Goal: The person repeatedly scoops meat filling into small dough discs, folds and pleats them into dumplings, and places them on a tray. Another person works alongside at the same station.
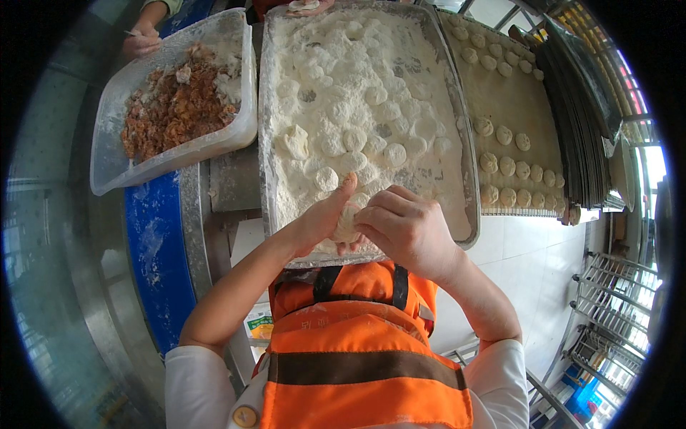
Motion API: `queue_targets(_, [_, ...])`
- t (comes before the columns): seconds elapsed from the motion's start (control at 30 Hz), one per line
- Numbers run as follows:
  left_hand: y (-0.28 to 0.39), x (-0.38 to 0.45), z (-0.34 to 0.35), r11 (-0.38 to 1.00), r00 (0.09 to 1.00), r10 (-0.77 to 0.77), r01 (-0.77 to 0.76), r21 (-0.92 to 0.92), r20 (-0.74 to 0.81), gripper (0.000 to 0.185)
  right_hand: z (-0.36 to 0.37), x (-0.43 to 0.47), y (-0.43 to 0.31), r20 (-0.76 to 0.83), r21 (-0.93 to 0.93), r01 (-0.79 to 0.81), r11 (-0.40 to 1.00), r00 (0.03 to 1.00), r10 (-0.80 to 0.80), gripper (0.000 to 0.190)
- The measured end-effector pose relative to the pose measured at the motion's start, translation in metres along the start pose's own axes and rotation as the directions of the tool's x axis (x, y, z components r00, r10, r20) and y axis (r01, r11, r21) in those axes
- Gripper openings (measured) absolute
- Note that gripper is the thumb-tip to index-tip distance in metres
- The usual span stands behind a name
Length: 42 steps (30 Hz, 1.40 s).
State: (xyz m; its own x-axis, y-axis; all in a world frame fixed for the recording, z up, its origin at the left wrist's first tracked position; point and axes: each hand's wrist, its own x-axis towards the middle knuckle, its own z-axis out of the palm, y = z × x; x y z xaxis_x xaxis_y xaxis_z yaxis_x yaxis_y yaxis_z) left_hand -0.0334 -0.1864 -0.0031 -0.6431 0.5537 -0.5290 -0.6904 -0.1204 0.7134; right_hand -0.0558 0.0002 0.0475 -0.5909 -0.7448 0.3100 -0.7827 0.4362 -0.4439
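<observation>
Over the near edge of a floury metal tray [471, 182], my left hand [321, 220] cups a dough bun [345, 225], thumb pointing up. My right hand [407, 225] pinches the bun's edge from the right with bent fingers, hiding part of it. Flour-dusted dough pieces lie across the tray, among them a round dough piece [326, 179] just beyond my left thumb. A crumpled lump of dough [296, 142] rests at the tray's left side.
Left of the tray, a translucent plastic tub [177, 153] holds reddish minced filling [182, 107]. Another person's hand [142, 42] is at its far rim. To the right, a board [514, 102] carries rows of pleated buns [504, 134]. Dark stacked trays [576, 118] stand beyond it.
</observation>
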Motion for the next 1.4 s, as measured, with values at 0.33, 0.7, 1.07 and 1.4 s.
queue_targets(0.33, [-0.01, -0.001, 0.001, 0.991, 0.993, 0.117, -0.117, -0.072, -0.008, 0.068, -0.002, 0.0, -0.005, -0.071, -0.014, -0.014, 1.0, 0.997, 0.013, 0.019])
queue_targets(0.7, [-0.004, -0.001, 0.014, 0.993, 0.989, 0.074, -0.085, -0.082, -0.125, 0.075, -0.003, -0.001, -0.005, -0.067, -0.053, -0.015, 0.999, 0.998, 0.011, 0.017])
queue_targets(1.07, [-0.03, 0.02, 0.017, 0.677, 0.991, 0.133, -0.075, -0.732, 0.021, 0.065, -0.001, -0.001, -0.005, -0.136, 0.203, -0.108, 0.973, 0.981, 0.138, 0.029])
queue_targets(1.4, [-0.021, 0.025, 0.024, 0.767, 0.972, 0.159, -0.231, -0.599, -0.172, 0.049, 0.015, -0.007, -0.005, -0.136, 0.142, -0.214, 0.967, 0.963, 0.233, 0.043])
